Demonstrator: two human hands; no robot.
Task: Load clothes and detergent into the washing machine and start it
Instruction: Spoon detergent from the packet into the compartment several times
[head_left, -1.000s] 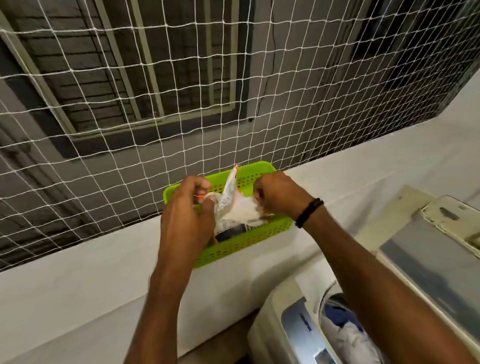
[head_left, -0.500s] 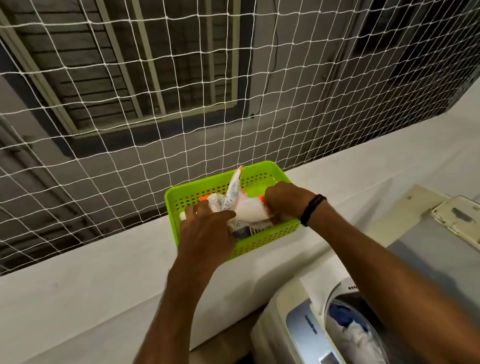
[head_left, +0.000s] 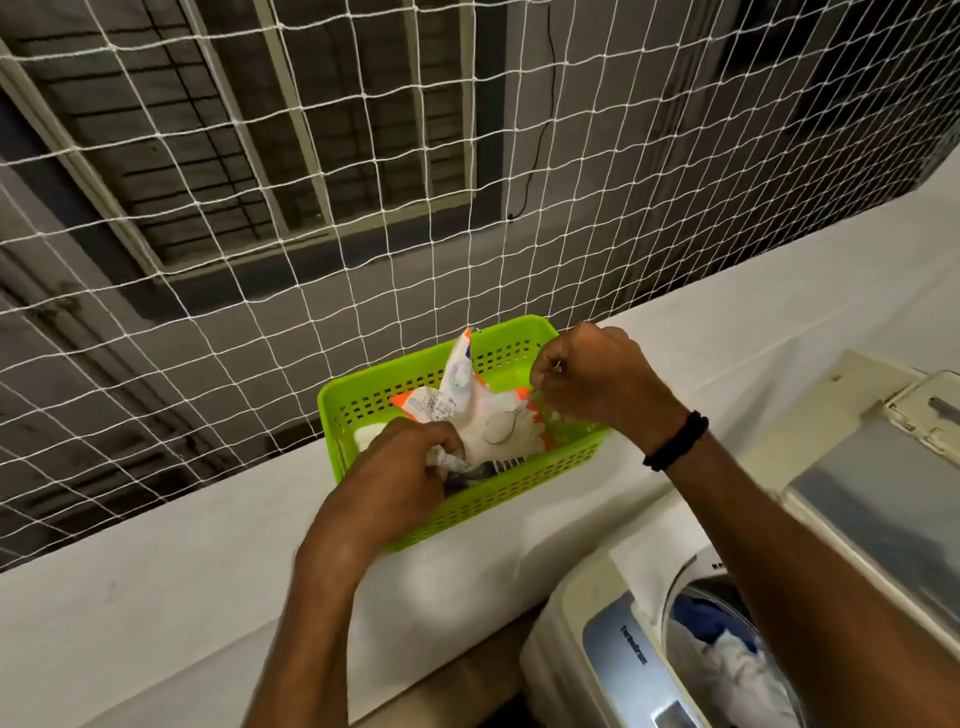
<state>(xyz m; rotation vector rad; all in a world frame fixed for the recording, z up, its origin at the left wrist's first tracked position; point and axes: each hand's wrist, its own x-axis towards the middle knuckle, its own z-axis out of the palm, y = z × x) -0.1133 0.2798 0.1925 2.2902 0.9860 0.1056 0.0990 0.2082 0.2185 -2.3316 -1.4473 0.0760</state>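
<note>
White knotted safety netting (head_left: 363, 218) backs a pale ledge (head_left: 156, 597). Below right stands the white top-loading washing machine (head_left: 613, 654), lid raised, blue and white clothes (head_left: 727, 654) in its drum. On the ledge sits a lime-green perforated plastic basket (head_left: 498, 514) holding the crumpled white-and-orange detergent pouch (head_left: 483, 415). The left hand (head_left: 395, 478) is clenched on the pouch's lower crumpled edge; the right hand (head_left: 597, 379) pinches its upper right corner. Judgement: pouch is light, limp, slippery; support the body, keeping any opening upward.

Perforated glossy plastic basket (head_left: 519, 499); crinkled packet (head_left: 493, 421).
</note>
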